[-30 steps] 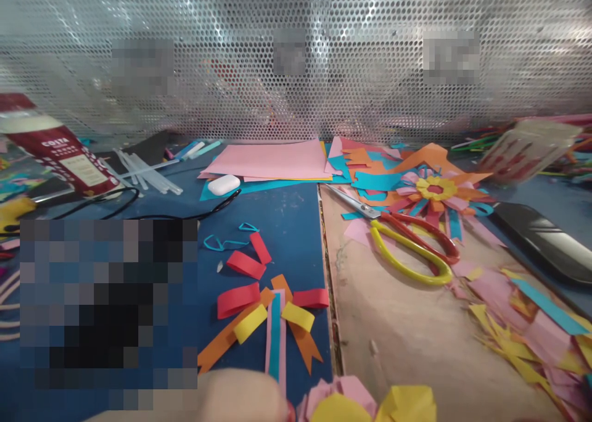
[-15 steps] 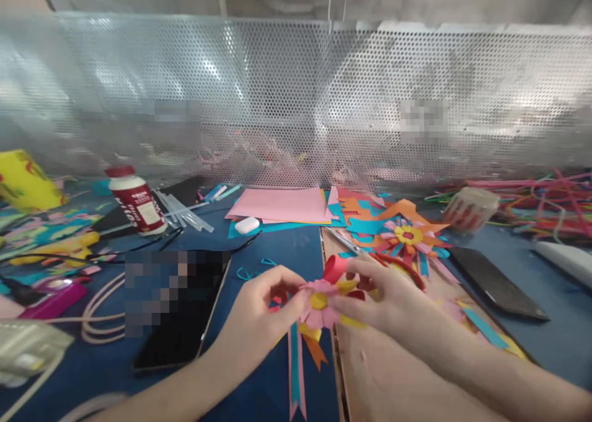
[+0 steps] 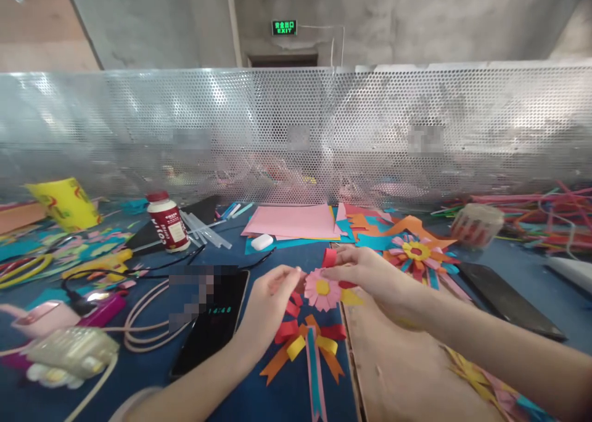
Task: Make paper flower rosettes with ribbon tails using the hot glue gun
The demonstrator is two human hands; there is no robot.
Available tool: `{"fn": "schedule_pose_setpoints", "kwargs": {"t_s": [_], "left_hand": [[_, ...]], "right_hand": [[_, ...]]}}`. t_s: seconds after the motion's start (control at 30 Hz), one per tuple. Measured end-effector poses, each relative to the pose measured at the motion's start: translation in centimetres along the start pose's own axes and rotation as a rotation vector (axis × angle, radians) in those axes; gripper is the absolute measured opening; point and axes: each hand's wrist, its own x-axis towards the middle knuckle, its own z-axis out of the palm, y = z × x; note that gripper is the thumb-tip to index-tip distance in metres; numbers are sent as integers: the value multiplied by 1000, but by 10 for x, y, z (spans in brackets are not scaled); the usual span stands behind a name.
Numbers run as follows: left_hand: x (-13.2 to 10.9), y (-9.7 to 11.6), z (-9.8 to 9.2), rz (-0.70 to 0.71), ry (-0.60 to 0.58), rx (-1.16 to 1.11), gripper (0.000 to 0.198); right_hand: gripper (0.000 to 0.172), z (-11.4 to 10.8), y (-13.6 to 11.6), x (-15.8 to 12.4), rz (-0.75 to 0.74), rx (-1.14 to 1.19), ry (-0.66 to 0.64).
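A pink paper flower (image 3: 319,297) with a yellow centre faces me at the middle of the view. My right hand (image 3: 374,277) grips its right side, thumb on the petals, with a red loop and a yellow strip by the fingers. At the left edge, my left hand (image 3: 272,292) is closed, fingertips pinched against the flower. Just below are red, yellow and orange paper loops (image 3: 296,348) and a blue-and-pink ribbon tail (image 3: 314,372). Whether these are joined to the flower, I cannot tell.
A finished-looking paper rosette (image 3: 414,252) lies right of a pink paper stack (image 3: 291,223). Phones (image 3: 208,323) flank the hands, with cables, a bottle (image 3: 167,221) and a white earbud case (image 3: 263,242). A perforated metal screen (image 3: 277,132) stands behind.
The view has tilted up and turned left. The loops and ribbon tail show more fully below the flower, and the right hand has shifted further behind its right side.
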Motion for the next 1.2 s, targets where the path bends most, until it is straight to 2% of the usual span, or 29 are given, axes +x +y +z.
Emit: {"fn": "schedule_pose_setpoints", "kwargs": {"t_s": [0.1, 0.23, 0.37, 0.53, 0.7, 0.97, 1.2], "left_hand": [[15, -8, -18, 83, -58, 238, 28], [31, -20, -34, 115, -204, 407, 13], [33, -25, -34, 134, -274, 516, 16], [30, -25, -32, 123, -280, 579, 17], [29, -27, -31, 116, -299, 609, 15], [30, -26, -30, 129, -302, 608, 17], [31, -27, -30, 162, -326, 574, 23]], "right_hand": [[25, -3, 7, 12, 77, 0, -87], [25, 6, 18, 25, 179, -27, -189], [21, 19, 21, 32, 222, -71, -262], [21, 28, 26, 39, 259, -144, -294], [27, 33, 31, 37, 252, -215, -282], [26, 36, 32, 31, 213, -304, -206], [63, 34, 33, 30, 210, -347, -97]]}}
